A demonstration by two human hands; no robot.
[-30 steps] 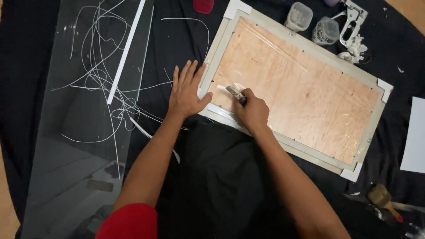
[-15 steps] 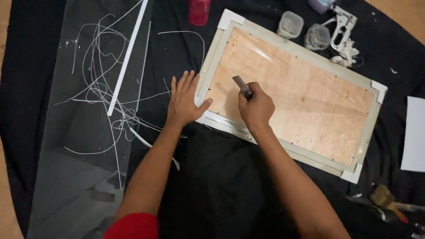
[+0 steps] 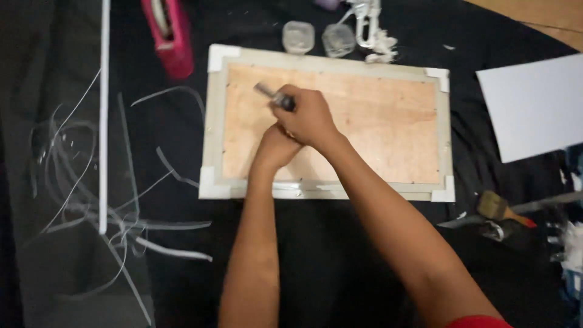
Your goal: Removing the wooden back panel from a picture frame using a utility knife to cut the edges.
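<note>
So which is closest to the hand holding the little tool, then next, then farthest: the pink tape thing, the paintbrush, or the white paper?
From the right hand in the head view:
1. Pink tape dispenser, up at the left.
2. Paintbrush, low at the right.
3. White paper, far right.
The brush and paper's near edge are close to a tie.

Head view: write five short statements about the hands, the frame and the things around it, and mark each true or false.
1. The right hand grips a small dark tool over the wooden panel. True.
2. The left hand lies flat on the black cloth beside the frame. False: it rests on the panel, tucked under the right hand.
3. A pink tape dispenser lies beyond the frame's far left corner. True.
4. Two small clear containers stand on the panel. False: they stand off the frame, past its far edge.
5. A paintbrush lies right of the frame. True.
</note>
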